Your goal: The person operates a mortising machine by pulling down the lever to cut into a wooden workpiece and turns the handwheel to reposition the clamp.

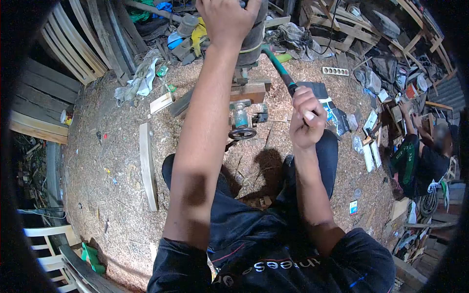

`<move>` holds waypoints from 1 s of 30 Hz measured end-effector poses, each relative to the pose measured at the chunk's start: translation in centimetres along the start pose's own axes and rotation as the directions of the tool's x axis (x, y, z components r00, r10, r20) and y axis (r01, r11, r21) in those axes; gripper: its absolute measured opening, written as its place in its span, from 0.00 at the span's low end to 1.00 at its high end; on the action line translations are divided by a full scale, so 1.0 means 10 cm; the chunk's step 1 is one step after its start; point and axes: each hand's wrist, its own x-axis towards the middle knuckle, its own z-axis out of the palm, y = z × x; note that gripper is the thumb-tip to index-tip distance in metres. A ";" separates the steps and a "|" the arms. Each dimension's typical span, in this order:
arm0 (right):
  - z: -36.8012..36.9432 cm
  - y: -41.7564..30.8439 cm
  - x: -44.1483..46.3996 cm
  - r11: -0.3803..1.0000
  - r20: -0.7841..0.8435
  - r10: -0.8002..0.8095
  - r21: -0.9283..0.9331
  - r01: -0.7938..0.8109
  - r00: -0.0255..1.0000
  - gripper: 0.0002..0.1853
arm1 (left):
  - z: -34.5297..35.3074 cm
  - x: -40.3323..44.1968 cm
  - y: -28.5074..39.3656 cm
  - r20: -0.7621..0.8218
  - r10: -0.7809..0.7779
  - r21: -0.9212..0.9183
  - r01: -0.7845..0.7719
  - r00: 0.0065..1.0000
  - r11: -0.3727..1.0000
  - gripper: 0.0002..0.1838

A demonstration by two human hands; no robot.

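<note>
My left hand [228, 17] is at the top edge of the view, on top of a dark upright machine [250, 51]; its fingers are partly cut off by the frame. My right hand [309, 117] is closed round the dark end of a green lever [281, 67], which runs up to the machine. Below the machine head lies a reddish-brown wood block [248, 93]. Under the block is a greenish vise-like part [241, 117] with a round handwheel [243, 133], between my knees.
Wood shavings cover the ground [117, 161]. A curved plank [148, 166] lies left of my legs. Planks lean at the upper left. A power strip [335, 71] lies beyond the lever. Another person [425, 161] sits at the right among scrap wood.
</note>
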 end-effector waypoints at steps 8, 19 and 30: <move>-0.08 0.03 -0.23 0.996 0.010 -0.016 -0.083 0.017 1.000 0.12 | -0.04 -0.01 0.00 0.032 -0.006 -0.024 0.007 0.999 1.000 0.14; -0.01 0.02 -0.15 0.984 -0.142 0.069 -0.152 -0.091 0.987 0.21 | 0.17 -0.07 -0.19 -0.062 0.028 0.041 -0.026 0.998 0.999 0.14; 0.58 0.33 1.90 0.982 -0.078 -0.144 -0.131 0.133 0.986 0.18 | -0.09 0.27 0.08 0.019 -0.016 -0.042 0.017 1.000 0.999 0.11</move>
